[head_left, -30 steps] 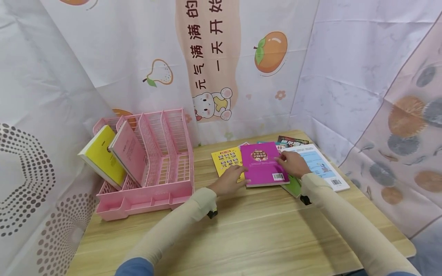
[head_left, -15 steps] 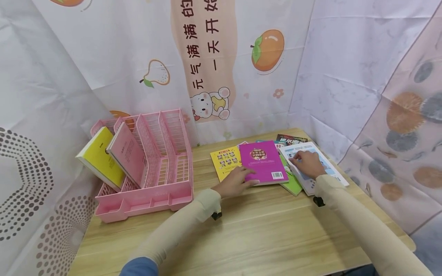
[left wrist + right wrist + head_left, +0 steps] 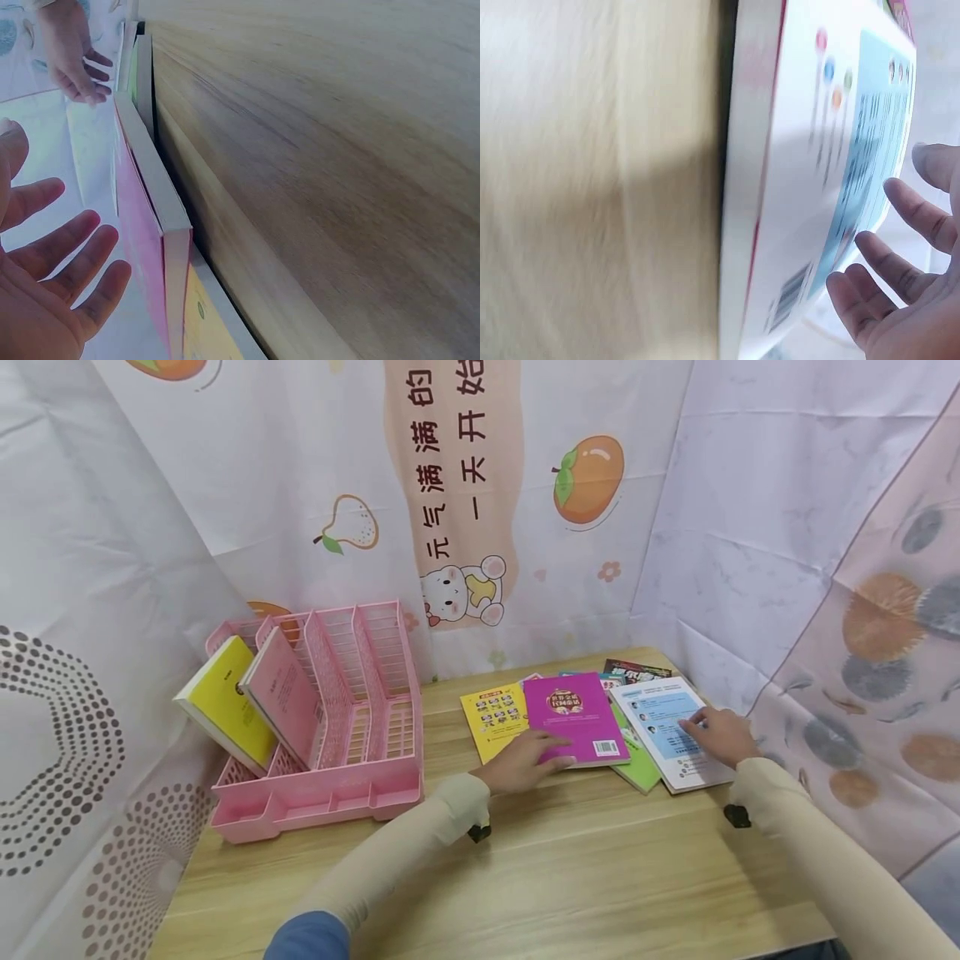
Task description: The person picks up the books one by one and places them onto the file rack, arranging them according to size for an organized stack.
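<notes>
In the head view a purple book [image 3: 577, 718] lies flat, overlapping a yellow book [image 3: 491, 718]. My left hand [image 3: 521, 762] is at its front left edge, fingers reaching over the cover. Seen in the left wrist view, that hand [image 3: 56, 285] has its fingers spread beside the purple book [image 3: 142, 225], gripping nothing. To the right lies a white and blue book [image 3: 660, 727]. Over its right side is my right hand [image 3: 720, 735]; in the right wrist view its fingers [image 3: 904, 270] are spread by the cover [image 3: 802, 180]. Whether they touch it I cannot tell.
A pink divided rack [image 3: 315, 797] stands on the left, holding a yellow book [image 3: 228, 702] and a pink book [image 3: 285, 697]. A green book [image 3: 637, 760] and a dark-covered book [image 3: 637, 670] show partly among the pile. Printed cloth [image 3: 585, 602] hangs behind the wooden table [image 3: 562, 877].
My right hand has gone from the purple book to the right, gripping the white and blue book midway and then loosening. That book's front end sits further left. My left hand has shifted slightly right.
</notes>
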Demonstrator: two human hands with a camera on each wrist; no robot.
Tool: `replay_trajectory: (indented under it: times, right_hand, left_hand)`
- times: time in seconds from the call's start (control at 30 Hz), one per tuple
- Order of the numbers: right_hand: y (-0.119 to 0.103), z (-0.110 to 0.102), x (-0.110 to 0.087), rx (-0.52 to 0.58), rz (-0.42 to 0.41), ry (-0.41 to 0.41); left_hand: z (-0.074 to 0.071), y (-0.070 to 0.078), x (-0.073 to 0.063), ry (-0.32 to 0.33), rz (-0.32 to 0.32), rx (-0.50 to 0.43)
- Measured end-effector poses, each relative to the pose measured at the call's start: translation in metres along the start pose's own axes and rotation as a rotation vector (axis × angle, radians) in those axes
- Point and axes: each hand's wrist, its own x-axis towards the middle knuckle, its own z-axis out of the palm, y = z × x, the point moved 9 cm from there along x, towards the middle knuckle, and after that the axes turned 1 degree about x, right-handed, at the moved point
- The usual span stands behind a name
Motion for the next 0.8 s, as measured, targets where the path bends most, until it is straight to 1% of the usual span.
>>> replay_trajectory:
  times: [0.07, 0.2, 0.3, 0.4, 0.6, 0.67, 0.8]
  right_hand:
    - [0.011, 0.0, -0.005, 0.009, 0.048, -0.015]
    - [0.035, 0.004, -0.014, 0.025, 0.168, -0.059]
    - [0.052, 0.008, -0.018, 0.011, 0.223, -0.094]
    - [0.062, 0.011, -0.02, -0.024, 0.229, -0.126]
    - [0.07, 0.012, -0.022, -0.027, 0.259, -0.197]
    - [0.071, 0.013, -0.02, -0.008, 0.257, -0.244]
    - [0.074, 0.019, -0.017, 0.117, 0.309, -0.369]
  left_hand:
    - [0.001, 0.001, 0.001, -0.003, 0.006, -0.015]
    - [0.005, 0.0, -0.001, -0.014, -0.015, -0.039]
    - [0.009, 0.0, -0.003, -0.02, -0.031, -0.051]
    - [0.012, 0.001, -0.003, -0.022, -0.036, -0.057]
    - [0.01, 0.003, -0.002, -0.034, -0.023, -0.033]
    - [0.008, 0.004, -0.001, -0.033, -0.018, -0.021]
    - [0.003, 0.003, 0.0, -0.027, -0.027, -0.034]
